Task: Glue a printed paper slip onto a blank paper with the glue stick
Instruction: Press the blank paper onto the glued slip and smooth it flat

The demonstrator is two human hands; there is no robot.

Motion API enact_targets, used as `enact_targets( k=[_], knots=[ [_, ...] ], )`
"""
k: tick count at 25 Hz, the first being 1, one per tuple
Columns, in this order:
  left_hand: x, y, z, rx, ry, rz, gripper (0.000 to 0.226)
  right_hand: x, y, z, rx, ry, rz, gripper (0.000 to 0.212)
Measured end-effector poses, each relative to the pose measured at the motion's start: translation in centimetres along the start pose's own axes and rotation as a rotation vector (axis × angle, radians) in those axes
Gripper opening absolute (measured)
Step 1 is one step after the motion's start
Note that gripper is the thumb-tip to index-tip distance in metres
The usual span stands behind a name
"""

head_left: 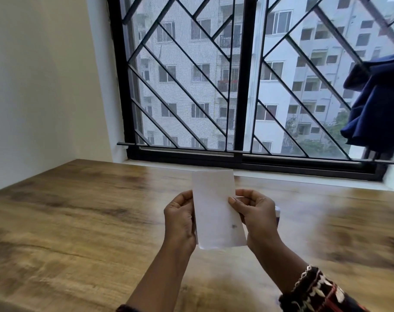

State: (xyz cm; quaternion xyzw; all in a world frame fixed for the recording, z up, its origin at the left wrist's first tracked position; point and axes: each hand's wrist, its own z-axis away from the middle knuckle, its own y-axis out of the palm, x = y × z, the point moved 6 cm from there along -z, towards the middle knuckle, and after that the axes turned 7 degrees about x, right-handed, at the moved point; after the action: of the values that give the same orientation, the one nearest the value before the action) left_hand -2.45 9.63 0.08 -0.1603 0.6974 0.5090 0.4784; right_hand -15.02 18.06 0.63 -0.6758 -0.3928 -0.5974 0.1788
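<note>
I hold a narrow white paper slip (216, 208) upright above the wooden table (79, 221), one hand on each long edge. My left hand (180, 219) grips its left edge and my right hand (254, 212) pinches its right edge with the thumb on the face turned to me. That face looks almost blank, with one small dark mark near the bottom. A small white and purple object (277, 213), too hidden to identify, peeks out behind my right hand. No blank sheet is in view.
A barred window (236, 86) with a sill runs along the table's far edge. A blue cloth (378, 102) hangs at the right. A pale wall (45, 82) borders the table on the left.
</note>
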Motion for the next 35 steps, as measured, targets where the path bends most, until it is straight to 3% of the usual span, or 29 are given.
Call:
enact_targets(
  k=[16,21,35],
  knots=[
    [-0.1,0.2,0.0,0.029,0.069,0.026,0.024,0.1,-0.4,-0.2,-0.005,-0.007,0.004,0.015],
    [-0.1,0.3,-0.2,0.036,0.099,0.040,0.010,0.3,-0.4,-0.2,-0.014,-0.013,0.008,0.013],
    [-2.3,1.1,-1.9,-0.023,0.095,0.023,0.014,0.4,-0.1,-0.3,-0.023,-0.039,0.009,0.012]
  ],
)
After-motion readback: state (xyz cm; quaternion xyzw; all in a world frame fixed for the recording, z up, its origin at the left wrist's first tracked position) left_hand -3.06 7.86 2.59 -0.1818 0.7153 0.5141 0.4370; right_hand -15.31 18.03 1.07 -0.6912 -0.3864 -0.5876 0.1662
